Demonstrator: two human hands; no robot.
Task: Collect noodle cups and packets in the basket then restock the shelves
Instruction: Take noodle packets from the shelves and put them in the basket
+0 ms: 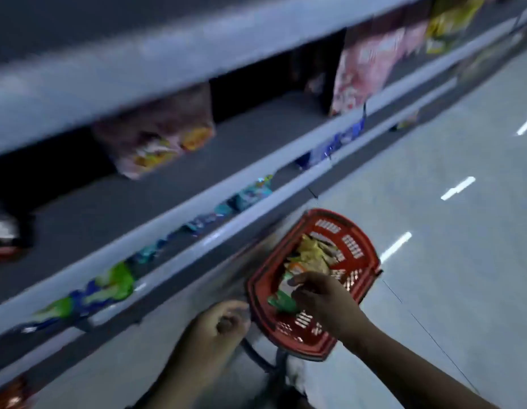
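Head view, downward, near shelves (pixel 173 208)

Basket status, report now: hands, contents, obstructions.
Left hand curled at red basket rim. Right hand inside, fingers on green packet. Yellow packets loaded. Nothing blocking.

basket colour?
Red basket, with a dark rim; seen clearly in the head view despite motion blur.

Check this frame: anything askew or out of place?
Mostly no. The basket sits tilted on the floor by the shelf base, packets heaped loosely inside. The middle shelf has a wide gap between packs. Heavy motion blur hides finer detail.
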